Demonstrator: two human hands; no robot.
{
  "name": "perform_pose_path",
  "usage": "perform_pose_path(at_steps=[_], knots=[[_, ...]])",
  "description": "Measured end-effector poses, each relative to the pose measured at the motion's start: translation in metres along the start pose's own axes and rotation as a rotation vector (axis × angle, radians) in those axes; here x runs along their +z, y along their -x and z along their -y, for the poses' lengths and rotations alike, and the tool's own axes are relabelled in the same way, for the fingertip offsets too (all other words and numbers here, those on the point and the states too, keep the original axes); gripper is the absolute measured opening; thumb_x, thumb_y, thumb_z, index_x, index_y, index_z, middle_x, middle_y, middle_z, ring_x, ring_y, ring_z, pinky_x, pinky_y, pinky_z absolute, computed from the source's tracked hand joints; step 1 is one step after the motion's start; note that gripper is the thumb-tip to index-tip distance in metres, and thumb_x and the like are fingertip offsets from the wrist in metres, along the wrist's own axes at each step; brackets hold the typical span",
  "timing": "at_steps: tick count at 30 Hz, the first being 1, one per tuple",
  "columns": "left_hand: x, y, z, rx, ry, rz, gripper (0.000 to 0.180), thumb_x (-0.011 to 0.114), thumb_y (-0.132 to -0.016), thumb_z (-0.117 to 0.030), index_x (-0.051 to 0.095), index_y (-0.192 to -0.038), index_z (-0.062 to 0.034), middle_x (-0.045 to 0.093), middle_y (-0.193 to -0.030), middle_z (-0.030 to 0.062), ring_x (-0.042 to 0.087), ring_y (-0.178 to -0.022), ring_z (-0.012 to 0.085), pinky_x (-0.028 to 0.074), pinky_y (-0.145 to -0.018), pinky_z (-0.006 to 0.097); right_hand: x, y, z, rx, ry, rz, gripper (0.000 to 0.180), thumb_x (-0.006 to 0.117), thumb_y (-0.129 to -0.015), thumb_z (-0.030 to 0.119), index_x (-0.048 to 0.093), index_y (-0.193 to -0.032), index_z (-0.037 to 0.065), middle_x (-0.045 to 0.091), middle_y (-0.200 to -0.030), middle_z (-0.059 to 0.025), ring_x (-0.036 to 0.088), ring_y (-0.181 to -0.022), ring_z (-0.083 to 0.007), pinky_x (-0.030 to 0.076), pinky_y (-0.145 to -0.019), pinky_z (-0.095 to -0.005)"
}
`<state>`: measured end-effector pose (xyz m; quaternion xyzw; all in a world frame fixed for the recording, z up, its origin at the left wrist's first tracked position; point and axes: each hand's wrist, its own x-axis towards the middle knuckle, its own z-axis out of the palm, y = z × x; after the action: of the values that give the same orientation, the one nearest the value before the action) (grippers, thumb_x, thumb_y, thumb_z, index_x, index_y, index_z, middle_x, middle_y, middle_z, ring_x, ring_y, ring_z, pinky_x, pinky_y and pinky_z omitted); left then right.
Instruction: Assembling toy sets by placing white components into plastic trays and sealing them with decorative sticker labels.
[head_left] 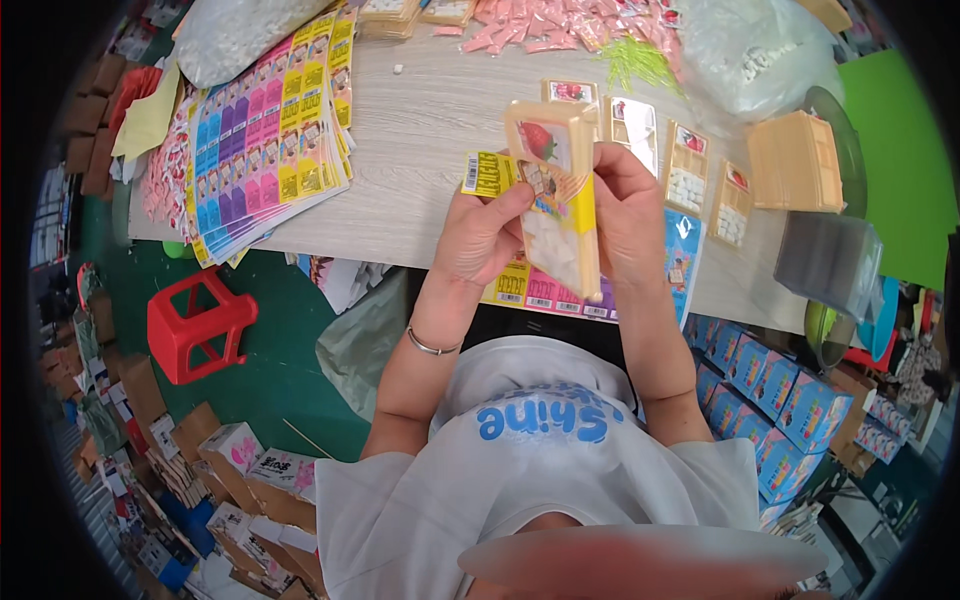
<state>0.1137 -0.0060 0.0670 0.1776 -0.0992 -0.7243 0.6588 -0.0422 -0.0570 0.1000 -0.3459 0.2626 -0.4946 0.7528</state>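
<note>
Between my hands, above the table's front edge, a cream compartment tray (553, 250) is held tilted, with a strawberry picture at its top and white pieces in its lower part. A yellow printed sticker label (487, 175) lies across its middle, one end sticking out to the left. My left hand (487, 232) pinches the label against the tray, thumb on top. My right hand (630, 205) is wrapped round the tray's right side, some fingers hidden behind it. Beyond my right hand lie several similar trays (686, 180). A colourful sticker sheet (682, 250) lies partly under my hands.
Stacked sticker sheets (270, 150) cover the table's left. Pink packets (545, 28), green sticks (640, 65) and a clear bag (760, 55) of white pieces sit at the back. Piled cream trays (790, 165) stand right. A red stool (195, 325) and blue boxes (780, 400) are below.
</note>
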Motion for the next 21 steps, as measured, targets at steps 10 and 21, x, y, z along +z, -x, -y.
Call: perform_pose_path(at_steps=[10,21], knots=[[0.032,-0.009,-0.008,0.923,-1.129,-0.195,0.082,0.093,-0.070,-0.005,0.050,-0.140,0.0017,0.068,-0.112,0.0084,0.067,-0.091,0.0234,0.058,-0.083,0.036,-0.020,0.029,0.025,-0.287,0.655,-0.032,0.029,0.068,-0.091,-0.010,0.066,-0.120,-0.010,0.073,-0.109,-0.0123,0.069,-0.096,-0.0143,0.056,-0.085,-0.0269],[0.012,0.038,0.022,1.169,-1.140,-0.051,0.020,0.084,-0.083,-0.011,0.072,-0.097,-0.0048,0.074,-0.100,0.0096,0.070,-0.092,0.0274,0.054,-0.090,0.046,-0.028,0.040,0.012,-0.799,0.785,0.311,0.022,0.084,-0.079,0.010,0.071,-0.096,0.004,0.070,-0.099,-0.0118,0.067,-0.091,-0.0288,0.054,-0.080,-0.0387]])
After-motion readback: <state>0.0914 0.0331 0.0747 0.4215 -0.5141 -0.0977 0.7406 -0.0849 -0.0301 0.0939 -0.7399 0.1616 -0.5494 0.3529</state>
